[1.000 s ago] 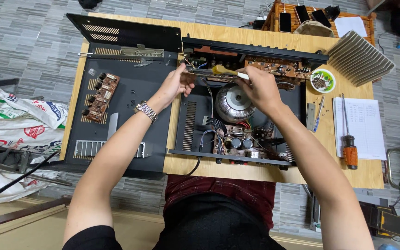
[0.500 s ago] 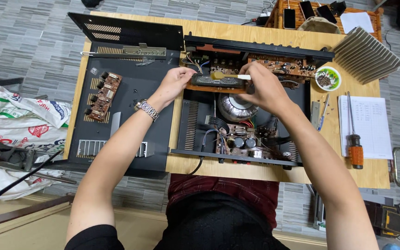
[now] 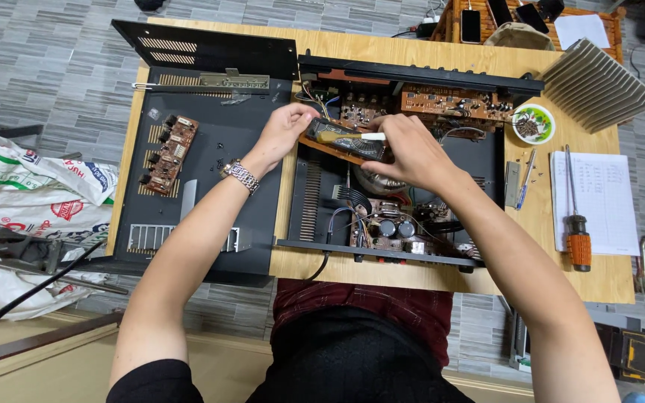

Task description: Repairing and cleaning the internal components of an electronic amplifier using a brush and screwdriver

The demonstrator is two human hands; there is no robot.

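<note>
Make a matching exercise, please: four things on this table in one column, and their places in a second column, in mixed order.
Things:
1. screwdriver
2. heat sink
3. small loose circuit board
4. small dish

Places:
A. far right corner of the table
B. on the black cover panel, at the left
C. on the white paper
D. between the open chassis and the heat sink

Pairs: 1-C, 2-A, 3-B, 4-D

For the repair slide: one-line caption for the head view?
Left hand steadies a brown circuit board over the open black amplifier chassis; right hand grips it too.

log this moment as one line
left hand: steadies circuit board | right hand: holds brush on board | site: open amplifier chassis | nearby: screwdriver, heat sink
</note>
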